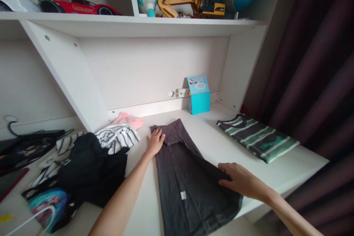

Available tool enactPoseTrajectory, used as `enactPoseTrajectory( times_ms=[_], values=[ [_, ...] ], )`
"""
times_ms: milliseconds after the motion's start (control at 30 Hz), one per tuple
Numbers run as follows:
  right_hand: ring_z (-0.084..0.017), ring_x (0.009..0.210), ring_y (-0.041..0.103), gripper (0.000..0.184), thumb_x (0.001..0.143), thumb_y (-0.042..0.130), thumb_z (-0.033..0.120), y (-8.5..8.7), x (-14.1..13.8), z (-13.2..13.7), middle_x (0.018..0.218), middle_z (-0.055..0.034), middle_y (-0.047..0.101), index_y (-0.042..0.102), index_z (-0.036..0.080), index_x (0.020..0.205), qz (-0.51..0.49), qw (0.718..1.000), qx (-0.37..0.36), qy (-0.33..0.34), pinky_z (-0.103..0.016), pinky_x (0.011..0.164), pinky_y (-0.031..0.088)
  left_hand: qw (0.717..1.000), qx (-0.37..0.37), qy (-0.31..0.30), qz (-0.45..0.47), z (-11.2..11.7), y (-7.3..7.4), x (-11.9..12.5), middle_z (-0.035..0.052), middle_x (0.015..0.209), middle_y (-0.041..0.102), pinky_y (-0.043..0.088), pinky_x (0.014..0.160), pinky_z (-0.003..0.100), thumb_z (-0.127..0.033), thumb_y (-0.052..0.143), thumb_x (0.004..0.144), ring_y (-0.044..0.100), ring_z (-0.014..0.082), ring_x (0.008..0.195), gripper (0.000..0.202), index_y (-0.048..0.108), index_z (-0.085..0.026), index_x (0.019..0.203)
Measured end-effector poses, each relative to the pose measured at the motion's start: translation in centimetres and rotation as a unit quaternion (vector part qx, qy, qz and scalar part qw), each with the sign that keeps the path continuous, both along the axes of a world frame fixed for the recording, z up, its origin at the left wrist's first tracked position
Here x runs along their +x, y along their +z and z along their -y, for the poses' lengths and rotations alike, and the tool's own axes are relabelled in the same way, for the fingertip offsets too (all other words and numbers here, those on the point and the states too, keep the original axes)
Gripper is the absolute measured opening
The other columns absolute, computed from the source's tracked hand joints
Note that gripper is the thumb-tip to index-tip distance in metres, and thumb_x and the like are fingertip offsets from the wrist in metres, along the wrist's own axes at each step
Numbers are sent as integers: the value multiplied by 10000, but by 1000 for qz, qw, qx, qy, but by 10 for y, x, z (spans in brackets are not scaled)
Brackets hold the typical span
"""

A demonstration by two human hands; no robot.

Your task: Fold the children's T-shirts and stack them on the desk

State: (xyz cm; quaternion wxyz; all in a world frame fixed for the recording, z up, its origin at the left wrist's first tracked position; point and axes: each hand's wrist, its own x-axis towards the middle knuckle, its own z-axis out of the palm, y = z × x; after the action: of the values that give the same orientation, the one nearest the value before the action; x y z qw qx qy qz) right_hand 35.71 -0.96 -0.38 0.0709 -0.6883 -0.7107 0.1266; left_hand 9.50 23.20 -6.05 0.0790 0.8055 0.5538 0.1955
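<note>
A dark grey shirt point(179, 177) lies lengthwise on the white desk, partly folded, with a small white label point(183, 195) showing on its fabric. At its far end a folded-over flap point(173, 134) rests on top. My left hand point(156, 142) presses on the flap's left corner, fingers spread out and lying on the cloth. On the right side, my right hand point(238, 180) pinches the shirt's edge between thumb and fingers, and the cloth is slightly raised there. The fingertips of my right hand are partly hidden by the fabric.
A folded green striped T-shirt point(257, 136) lies at the right. Black clothing point(88, 166), a striped white garment point(118, 136) and a pink one point(127, 120) are heaped at the left. A blue desk calendar point(199, 96) stands behind. Toys fill the shelf point(171, 22) above.
</note>
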Motion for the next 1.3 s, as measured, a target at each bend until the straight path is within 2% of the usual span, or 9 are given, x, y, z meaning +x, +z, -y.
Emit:
enactPoseTrajectory(
  times_ms=[100, 167, 300, 433, 633, 767, 1000, 1167, 1300],
  values=[
    [-230, 851, 617, 244, 723, 526, 176, 20, -24, 29, 877, -45, 670, 603, 248, 943, -3, 999, 12, 30, -304, 725, 429, 1000, 4, 9, -10, 1, -1, -1, 111, 1456, 254, 142, 1042, 561, -453, 255, 919, 243, 261, 1326, 517, 394, -175, 1333],
    [-195, 775, 631, 266, 714, 557, 170, 44, -37, 41, 801, -11, 676, 613, 275, 951, -48, 988, -42, 139, -265, 677, 444, 1000, 8, 19, -14, 3, 1, -1, 127, 1474, 190, 163, 1038, 550, -467, 264, 914, 235, 270, 1329, 528, 396, -172, 1330],
    [-139, 760, 639, 270, 833, 511, 348, 70, -43, 11, 885, -14, 681, 602, 246, 1066, -163, 945, -53, 279, -210, 661, 469, 999, 32, -1, -10, 12, 8, 0, 89, 1500, 78, 184, 1029, 549, -506, 240, 906, 121, 270, 1360, 562, 281, -226, 1391],
    [-241, 1263, 362, 542, 910, 353, 418, 31, -46, -79, 1380, -181, 374, 401, 68, 1321, -83, 969, 124, 198, -351, 1019, 307, 997, -11, -44, -68, 16, 15, 1, 52, 1497, 97, 92, 1017, 610, -622, 236, 856, 81, 294, 1362, 646, 236, -280, 1404],
    [-259, 1355, 115, 755, 881, 244, 593, -33, -60, -149, 1466, -160, 178, 197, 65, 1418, -9, 987, 70, 142, -438, 1080, 165, 993, -31, -35, -111, 13, 12, 2, 84, 1493, 86, 94, 1019, 606, -698, 230, 804, 101, 309, 1357, 774, 208, -225, 1417],
    [-260, 1359, 66, 779, 859, 236, 634, -33, -52, -116, 1475, -144, 122, 154, 110, 1429, -20, 985, 53, 164, -494, 1073, 131, 992, -21, -35, -115, 12, 9, 0, 81, 1493, 91, 105, 1023, 597, -694, 209, 810, 93, 298, 1360, 770, 211, -219, 1415],
    [-266, 1345, 93, 721, 850, 408, 553, -28, -16, 14, 1473, -76, 123, 93, 261, 1428, -60, 960, 68, 266, -514, 1062, 176, 991, -47, -37, -120, 25, 30, 5, 90, 1491, 82, 114, 1011, 616, -595, 245, 866, 68, 303, 1360, 661, 203, -233, 1418],
    [-271, 1258, 333, 760, 836, 503, 436, -52, 4, 52, 1406, -71, 276, 49, 274, 1424, 2, 936, 166, 310, -402, 954, 423, 974, -38, -194, -112, 129, 52, -9, 88, 1480, 135, 196, 1047, 522, -590, 276, 864, 135, 267, 1353, 669, 147, -255, 1429],
    [-244, 1205, 417, 713, 850, 496, 291, -66, 4, 54, 1369, -52, 340, 73, 267, 1424, 80, 925, 246, 279, -338, 915, 468, 918, 72, -366, -137, 221, 29, -36, 54, 1437, 277, 373, 996, 368, -478, 437, 856, 330, 244, 1289, 685, 93, -319, 1427]
  ],
)
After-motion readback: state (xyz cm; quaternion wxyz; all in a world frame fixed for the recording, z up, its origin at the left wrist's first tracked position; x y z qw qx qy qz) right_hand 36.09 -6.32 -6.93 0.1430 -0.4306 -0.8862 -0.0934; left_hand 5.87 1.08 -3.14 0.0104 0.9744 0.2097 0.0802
